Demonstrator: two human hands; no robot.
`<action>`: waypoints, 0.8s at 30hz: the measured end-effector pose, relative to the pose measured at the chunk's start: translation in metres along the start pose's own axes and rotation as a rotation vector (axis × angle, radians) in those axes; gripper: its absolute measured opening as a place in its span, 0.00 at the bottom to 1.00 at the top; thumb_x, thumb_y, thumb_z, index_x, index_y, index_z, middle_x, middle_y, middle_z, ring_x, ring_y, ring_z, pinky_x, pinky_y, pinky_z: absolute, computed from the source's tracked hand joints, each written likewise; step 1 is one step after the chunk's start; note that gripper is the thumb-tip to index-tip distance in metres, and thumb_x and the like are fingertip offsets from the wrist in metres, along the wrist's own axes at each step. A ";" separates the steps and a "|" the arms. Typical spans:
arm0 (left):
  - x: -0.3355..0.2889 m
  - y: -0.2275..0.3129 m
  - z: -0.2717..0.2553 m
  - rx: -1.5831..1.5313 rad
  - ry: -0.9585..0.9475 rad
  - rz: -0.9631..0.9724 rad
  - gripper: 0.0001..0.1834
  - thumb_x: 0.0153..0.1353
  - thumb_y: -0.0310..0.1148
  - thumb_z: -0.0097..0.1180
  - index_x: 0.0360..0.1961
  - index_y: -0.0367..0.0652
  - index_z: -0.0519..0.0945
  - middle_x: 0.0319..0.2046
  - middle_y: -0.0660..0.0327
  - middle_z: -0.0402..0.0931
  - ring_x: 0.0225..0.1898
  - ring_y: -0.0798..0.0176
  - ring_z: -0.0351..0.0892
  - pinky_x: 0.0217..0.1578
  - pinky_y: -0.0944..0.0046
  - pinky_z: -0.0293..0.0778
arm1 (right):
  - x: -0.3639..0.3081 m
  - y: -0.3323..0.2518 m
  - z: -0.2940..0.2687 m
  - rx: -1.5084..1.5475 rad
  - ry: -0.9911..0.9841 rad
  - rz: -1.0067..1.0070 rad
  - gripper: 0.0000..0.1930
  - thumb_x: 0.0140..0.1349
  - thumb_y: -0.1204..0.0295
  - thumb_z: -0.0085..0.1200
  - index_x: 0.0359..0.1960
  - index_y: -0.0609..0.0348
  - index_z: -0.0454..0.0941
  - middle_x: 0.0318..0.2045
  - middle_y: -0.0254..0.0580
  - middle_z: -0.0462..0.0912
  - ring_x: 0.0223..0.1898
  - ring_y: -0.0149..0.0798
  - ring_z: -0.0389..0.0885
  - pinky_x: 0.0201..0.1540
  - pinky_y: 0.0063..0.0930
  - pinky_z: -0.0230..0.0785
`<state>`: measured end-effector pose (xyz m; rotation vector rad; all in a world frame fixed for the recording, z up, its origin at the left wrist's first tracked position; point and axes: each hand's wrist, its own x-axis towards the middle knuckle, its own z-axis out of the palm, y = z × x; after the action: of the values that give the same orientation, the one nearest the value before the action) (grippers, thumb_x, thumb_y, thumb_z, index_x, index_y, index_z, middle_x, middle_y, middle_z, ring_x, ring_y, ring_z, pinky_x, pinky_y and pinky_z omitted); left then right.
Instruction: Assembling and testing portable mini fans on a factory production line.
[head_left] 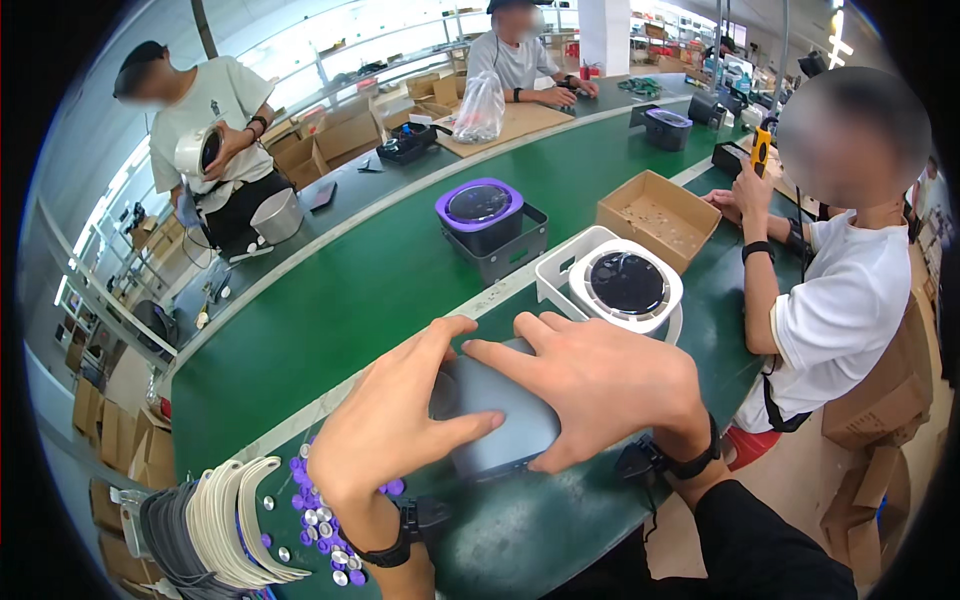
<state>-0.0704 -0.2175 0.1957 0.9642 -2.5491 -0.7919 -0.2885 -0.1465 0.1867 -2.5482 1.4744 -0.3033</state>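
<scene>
A blue-grey plastic housing with rounded corners (pixel 508 408) lies on the green worktable in front of me. At its left side is a dark round part (pixel 443 396), partly covered by my fingers. My left hand (pixel 395 415) grips the left side of the housing, its thumb laid across the upper face. Over the far and right sides curves my right hand (pixel 600 385), with fingers and thumb spread around the housing. Just beyond my right hand, a white appliance with a round black top (pixel 627 284) sits by a white frame (pixel 556 280).
Purple and silver knobs (pixel 322 520) lie scattered left of my left wrist, beside bundled grey and cream cables (pixel 225 525). A purple-topped appliance (pixel 480 205) and a cardboard box (pixel 655 222) stand farther back. A co-worker at right holds a yellow tool (pixel 762 150); others work beyond.
</scene>
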 end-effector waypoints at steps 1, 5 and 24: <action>0.001 0.000 0.000 -0.004 -0.005 0.010 0.45 0.45 0.43 0.77 0.63 0.39 0.70 0.44 0.47 0.80 0.46 0.47 0.81 0.52 0.53 0.76 | -0.001 0.000 -0.001 -0.005 0.004 0.000 0.52 0.41 0.52 0.73 0.68 0.58 0.63 0.41 0.55 0.74 0.44 0.56 0.78 0.43 0.44 0.74; 0.002 0.006 -0.002 -0.013 -0.027 0.021 0.44 0.46 0.43 0.76 0.63 0.39 0.70 0.47 0.43 0.81 0.50 0.43 0.82 0.55 0.52 0.75 | -0.004 0.000 -0.003 -0.006 0.011 -0.005 0.51 0.43 0.52 0.72 0.69 0.59 0.62 0.42 0.56 0.74 0.44 0.57 0.78 0.43 0.44 0.74; -0.007 0.023 -0.006 0.057 0.023 -0.169 0.44 0.44 0.42 0.77 0.62 0.39 0.71 0.42 0.42 0.84 0.36 0.46 0.88 0.38 0.53 0.82 | -0.005 -0.002 -0.005 0.001 -0.017 0.012 0.50 0.41 0.58 0.70 0.68 0.64 0.62 0.46 0.63 0.74 0.45 0.61 0.80 0.40 0.46 0.78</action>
<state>-0.0748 -0.2008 0.2132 1.2130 -2.5071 -0.7519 -0.2903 -0.1415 0.1912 -2.5334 1.4827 -0.2801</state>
